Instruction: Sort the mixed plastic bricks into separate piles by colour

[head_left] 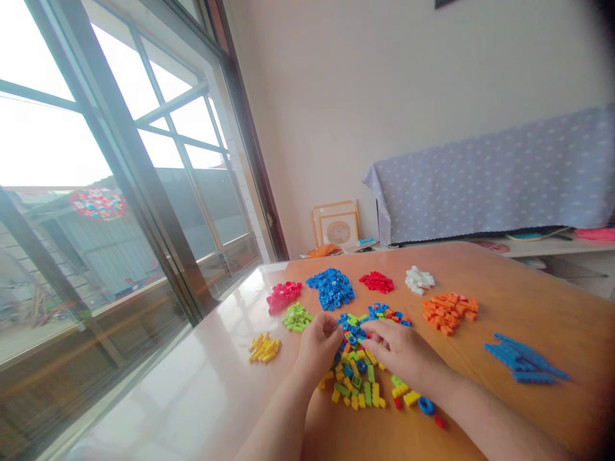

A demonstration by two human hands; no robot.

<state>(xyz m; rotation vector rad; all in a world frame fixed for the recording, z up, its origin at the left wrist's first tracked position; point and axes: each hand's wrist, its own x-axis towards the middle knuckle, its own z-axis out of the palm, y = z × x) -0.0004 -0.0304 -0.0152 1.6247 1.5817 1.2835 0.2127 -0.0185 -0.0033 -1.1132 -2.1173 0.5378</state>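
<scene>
A mixed pile of small toy bricks [356,382] in yellow, green, blue, orange and red lies on the brown table [480,410]. My left hand [321,339] is at the pile's left edge with its fingers curled together; what they hold, if anything, is too small to name. Over the pile's right side is my right hand [396,346], its fingers apart and low over the bricks. Single-colour heaps surround the pile: yellow [264,347], light green [296,317], pink-red [284,296], blue [330,288], red [377,282], white [419,280], orange [450,312] and long blue pieces [523,360].
A large window [192,160] stands to the left of the table. Behind the table are framed pictures [339,227] against the wall and a pale dotted cloth [494,179] over a long object on a shelf. A blue ring piece [425,405] lies beside my right forearm.
</scene>
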